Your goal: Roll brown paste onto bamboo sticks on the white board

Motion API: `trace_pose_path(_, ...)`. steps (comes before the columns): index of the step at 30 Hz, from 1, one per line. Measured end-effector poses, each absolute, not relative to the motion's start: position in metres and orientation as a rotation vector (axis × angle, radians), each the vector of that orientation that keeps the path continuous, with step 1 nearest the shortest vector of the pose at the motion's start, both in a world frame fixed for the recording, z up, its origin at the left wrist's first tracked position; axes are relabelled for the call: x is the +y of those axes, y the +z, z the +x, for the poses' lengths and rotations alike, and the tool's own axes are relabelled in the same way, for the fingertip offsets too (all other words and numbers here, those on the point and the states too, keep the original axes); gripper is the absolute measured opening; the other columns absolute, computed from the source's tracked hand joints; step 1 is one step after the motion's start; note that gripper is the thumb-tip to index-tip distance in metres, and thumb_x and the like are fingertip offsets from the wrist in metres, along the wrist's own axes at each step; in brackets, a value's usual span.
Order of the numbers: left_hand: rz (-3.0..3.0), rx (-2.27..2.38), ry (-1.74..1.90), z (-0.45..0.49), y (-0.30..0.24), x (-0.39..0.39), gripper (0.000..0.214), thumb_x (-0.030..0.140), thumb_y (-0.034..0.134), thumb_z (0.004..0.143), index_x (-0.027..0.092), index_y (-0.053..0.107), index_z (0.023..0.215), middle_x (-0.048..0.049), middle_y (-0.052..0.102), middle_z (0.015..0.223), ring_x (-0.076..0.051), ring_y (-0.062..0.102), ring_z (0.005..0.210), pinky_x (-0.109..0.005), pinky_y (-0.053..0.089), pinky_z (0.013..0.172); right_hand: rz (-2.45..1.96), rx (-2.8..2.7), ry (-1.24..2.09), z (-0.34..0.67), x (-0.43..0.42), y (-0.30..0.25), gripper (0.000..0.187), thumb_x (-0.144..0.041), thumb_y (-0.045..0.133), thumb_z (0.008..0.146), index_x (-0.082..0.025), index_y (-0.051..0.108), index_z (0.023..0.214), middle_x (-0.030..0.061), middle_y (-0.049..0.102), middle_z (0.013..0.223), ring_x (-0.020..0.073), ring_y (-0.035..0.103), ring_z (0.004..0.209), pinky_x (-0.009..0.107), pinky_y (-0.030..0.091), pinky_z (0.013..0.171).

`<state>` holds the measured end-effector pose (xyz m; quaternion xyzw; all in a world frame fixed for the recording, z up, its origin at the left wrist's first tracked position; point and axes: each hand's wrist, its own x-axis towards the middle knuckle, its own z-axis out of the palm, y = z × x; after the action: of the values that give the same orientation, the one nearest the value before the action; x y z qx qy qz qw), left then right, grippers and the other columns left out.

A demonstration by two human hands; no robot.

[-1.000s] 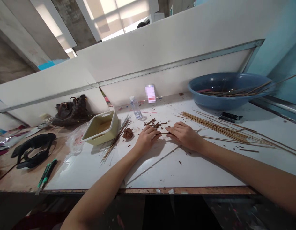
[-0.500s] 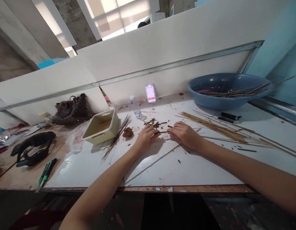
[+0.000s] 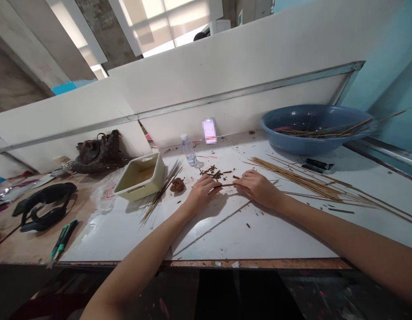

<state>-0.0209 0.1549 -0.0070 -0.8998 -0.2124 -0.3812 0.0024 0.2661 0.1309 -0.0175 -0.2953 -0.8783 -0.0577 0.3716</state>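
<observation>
A thin brown stick (image 3: 227, 185) spans the gap between my two hands, low over the white board. My left hand (image 3: 202, 192) is closed with its fingertips on the left end. The fingers of my right hand (image 3: 257, 186) pinch it farther right; whether it runs on beneath that palm is hidden. Just behind my hands lies a scatter of short brown broken pieces (image 3: 216, 174). A crumbly dark brown lump (image 3: 177, 185) sits left of my left hand. To the right of my right hand, a bundle of long tan sticks (image 3: 295, 180) lies spread out.
A blue basin (image 3: 302, 144) holding sticks stands at the back right. Behind my hands are a clear bottle (image 3: 190, 153) and a blurred phone-like object (image 3: 209, 130). Leftward are a yellow-green tub (image 3: 136, 192), thin sticks (image 3: 162, 191), a handbag (image 3: 99, 153) and green-black pliers-like tools (image 3: 64, 238).
The view has shifted very slightly. Both hands keep nearly the same place and grip on the thin stick; nothing else has visibly moved.
</observation>
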Motion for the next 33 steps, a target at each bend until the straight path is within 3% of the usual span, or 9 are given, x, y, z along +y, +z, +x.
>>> trace_pose_path(3,-2.815,-0.663,-1.206,-0.022,-0.007,0.156,0.012,0.030,0.068,0.111,0.022,0.077,0.115,-0.0080,0.079,0.095,-0.024,0.067,0.092,-0.039,0.059,0.083,-0.759,-2.250,-0.127,0.266,0.132,-0.019,0.025,-0.030,0.062,0.113,-0.018,0.081,0.124,0.0119,0.086,0.105,0.0286,0.075,0.094,0.049,0.058,0.096)
trace_pose_path(9,-2.819,-0.659,-1.205,-0.024,-0.006,0.159,0.015,0.032,0.069,0.111,0.022,0.079,0.117,-0.0088,0.080,0.096,-0.024,0.070,0.094,-0.040,0.061,0.084,-0.809,-2.216,-0.076,0.266,0.130,-0.017,0.023,-0.026,0.062,0.111,-0.020,0.084,0.117,0.0102,0.084,0.092,0.0283,0.074,0.089,0.046,0.060,0.088)
trace_pose_path(15,-2.786,-0.674,-1.220,-0.027,-0.006,0.162,0.014,0.030,0.071,0.110,0.022,0.080,0.118,-0.0086,0.081,0.096,-0.024,0.070,0.091,-0.040,0.061,0.083,-0.832,-2.176,-0.106,0.269,0.135,-0.023,0.026,-0.030,0.064,0.111,-0.019,0.081,0.127,0.0136,0.087,0.110,0.0307,0.078,0.097,0.050,0.061,0.094)
trace_pose_path(20,-2.736,-0.681,-1.263,-0.028,-0.009,0.165,0.012,0.030,0.074,0.108,0.022,0.080,0.115,-0.0077,0.082,0.094,-0.023,0.070,0.089,-0.039,0.061,0.081,-0.802,-2.197,-0.092,0.272,0.137,-0.023,0.024,-0.026,0.061,0.112,-0.021,0.084,0.116,0.0097,0.086,0.097,0.0279,0.075,0.088,0.049,0.060,0.092)
trace_pose_path(27,-2.754,-0.764,-1.286,-0.030,-0.014,0.171,0.017,0.034,0.073,0.108,0.023,0.082,0.099,-0.0066,0.080,0.084,-0.024,0.070,0.084,-0.039,0.061,0.075,-0.805,-2.210,-0.086,0.272,0.132,-0.019,0.023,-0.026,0.061,0.112,-0.020,0.083,0.116,0.0104,0.085,0.097,0.0283,0.075,0.091,0.047,0.060,0.089)
trace_pose_path(33,-2.758,-0.784,-1.255,-0.031,-0.014,0.168,0.023,0.037,0.073,0.108,0.022,0.080,0.126,-0.0100,0.083,0.100,-0.024,0.075,0.093,-0.039,0.065,0.082,-0.769,-2.203,-0.088,0.274,0.136,-0.024,0.023,-0.025,0.060,0.113,-0.021,0.082,0.116,0.0099,0.085,0.098,0.0260,0.076,0.085,0.046,0.060,0.088)
